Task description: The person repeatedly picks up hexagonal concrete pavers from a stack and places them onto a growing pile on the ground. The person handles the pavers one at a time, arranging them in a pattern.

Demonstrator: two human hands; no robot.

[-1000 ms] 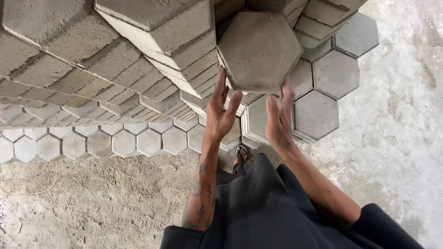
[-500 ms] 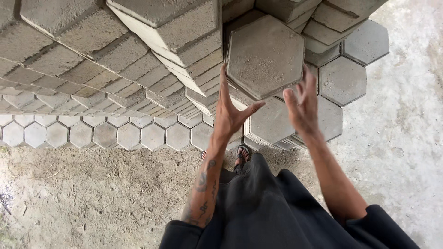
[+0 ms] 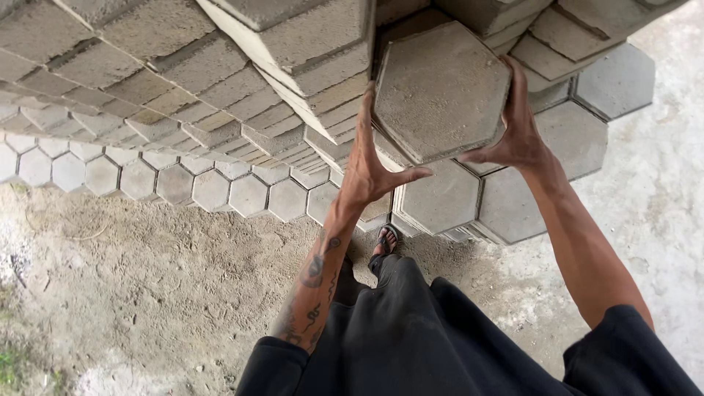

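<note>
While both hands clamp the paver [image 3: 440,89] from opposite sides, the grip is spread, not pinched: left hand [image 3: 367,165] flat along its left edge with fingers straight up and thumb out under the lower corner, right hand [image 3: 517,128] wrapped over the right edge, fingers on the side face. Paver sits at the top of a stack [image 3: 469,198], hard against the taller stack [image 3: 293,66] on its left. Probably heavy, rigid cast concrete; rough face should give good friction, but corners could chip if knocked. Best held as now, on opposing side faces, palms under if lifting. Looks: grey hexagon, thick, gritty top, chamfered rim. More hexagon pavers on the ground [image 3: 139,180], dirt [image 3: 147,293] beyond.
</note>
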